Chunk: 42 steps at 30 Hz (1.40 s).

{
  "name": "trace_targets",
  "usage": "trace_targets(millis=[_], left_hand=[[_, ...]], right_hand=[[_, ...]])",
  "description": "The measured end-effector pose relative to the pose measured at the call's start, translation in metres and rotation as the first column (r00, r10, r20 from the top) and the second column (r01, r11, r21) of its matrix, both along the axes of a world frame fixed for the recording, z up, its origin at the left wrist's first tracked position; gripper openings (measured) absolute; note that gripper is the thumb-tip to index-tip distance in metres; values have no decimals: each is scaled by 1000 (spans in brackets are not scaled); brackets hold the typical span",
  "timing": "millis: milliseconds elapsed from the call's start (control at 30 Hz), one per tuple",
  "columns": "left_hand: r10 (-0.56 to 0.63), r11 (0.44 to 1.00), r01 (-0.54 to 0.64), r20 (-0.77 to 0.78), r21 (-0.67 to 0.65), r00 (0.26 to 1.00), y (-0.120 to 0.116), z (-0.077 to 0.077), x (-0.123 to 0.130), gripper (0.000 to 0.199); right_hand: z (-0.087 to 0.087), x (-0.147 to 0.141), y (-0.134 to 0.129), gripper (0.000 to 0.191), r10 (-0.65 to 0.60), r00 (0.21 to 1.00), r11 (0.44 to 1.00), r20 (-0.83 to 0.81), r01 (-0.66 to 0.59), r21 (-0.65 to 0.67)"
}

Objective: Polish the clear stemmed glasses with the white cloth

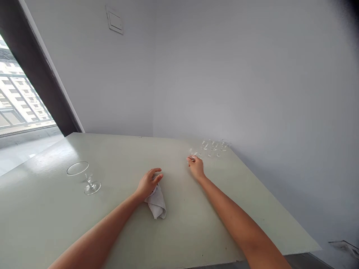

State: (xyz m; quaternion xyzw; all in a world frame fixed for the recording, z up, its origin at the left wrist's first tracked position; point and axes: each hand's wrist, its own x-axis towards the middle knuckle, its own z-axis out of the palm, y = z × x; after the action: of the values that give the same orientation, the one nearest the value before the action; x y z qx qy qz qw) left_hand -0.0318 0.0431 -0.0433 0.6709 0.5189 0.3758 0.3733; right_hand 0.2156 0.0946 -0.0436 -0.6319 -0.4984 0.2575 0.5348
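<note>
My left hand (149,184) holds a light grey cloth (157,204), its fingers curved over one end while the rest trails toward me. Further out, my right hand (196,166) is closed, pinching a small clear stemmed glass (193,152) low down; the glass is faint against the tabletop and partly hidden by the fingers. Just beyond and to the right of that hand stand several clear stemmed glasses (215,146) in a row. Well to the left of my left hand, a larger wide-rimmed stemmed glass (92,188) stands upright on its round foot.
The pale greenish tabletop (179,231) runs up to a grey wall (238,82), with its right edge alongside it. A light switch (115,21) is on the far wall. A dark frame (36,63) borders a window or doorway at the left, with buildings outside.
</note>
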Motion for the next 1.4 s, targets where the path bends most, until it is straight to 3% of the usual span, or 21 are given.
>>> trace_targets(millis=[133,267,567,700,800,900,933,967,1000,1033,1100,1267,1333,1400], left_hand=[[27,999,-25,63,-22,998,1,-2,1,33],[23,1000,-24,56,4,998,1,0,2,27],[24,1000,-24,14,-6,1000,1,-2,0,29],[48,997,-44,54,-62,997,3,1,-1,35],[106,988,-87,155,-127,982,5,2,-1,36],[166,977,-124,248,-174,955,5,2,1,33],[183,976,-142,266,-168,946,4,2,2,32],[202,975,-167,281,-144,938,3,4,2,30],[222,974,-200,298,-102,928,1,6,3,29],[240,970,-239,318,-42,917,-1,11,3,27],[254,941,-318,375,119,892,-8,25,1,23],[208,762,-489,556,423,805,-31,76,-11,15],[189,704,-544,617,457,764,-42,89,-19,14],[200,664,-595,658,454,726,-52,94,-30,15]], right_hand=[[-14,57,6,34,-194,979,981,-62,192,-37],[-19,85,9,31,-257,960,965,-109,250,-78],[-9,84,12,22,-275,953,960,-125,266,-86],[-2,81,-5,31,-376,923,927,-79,373,-41],[6,62,-28,30,-398,916,917,-50,399,17],[21,16,-60,17,-171,985,984,6,170,55],[28,-4,-72,15,46,997,997,69,-50,56],[34,-24,-83,16,253,959,965,126,-260,43],[41,-44,-93,17,434,883,895,178,-445,31],[47,-63,-102,17,545,811,827,212,-562,25],[54,-94,-111,16,602,752,773,269,-634,43],[39,-132,-98,24,499,760,836,416,-549,-2],[28,-134,-87,26,497,800,858,337,-512,-49],[22,-130,-76,19,506,848,862,157,-501,-75]])
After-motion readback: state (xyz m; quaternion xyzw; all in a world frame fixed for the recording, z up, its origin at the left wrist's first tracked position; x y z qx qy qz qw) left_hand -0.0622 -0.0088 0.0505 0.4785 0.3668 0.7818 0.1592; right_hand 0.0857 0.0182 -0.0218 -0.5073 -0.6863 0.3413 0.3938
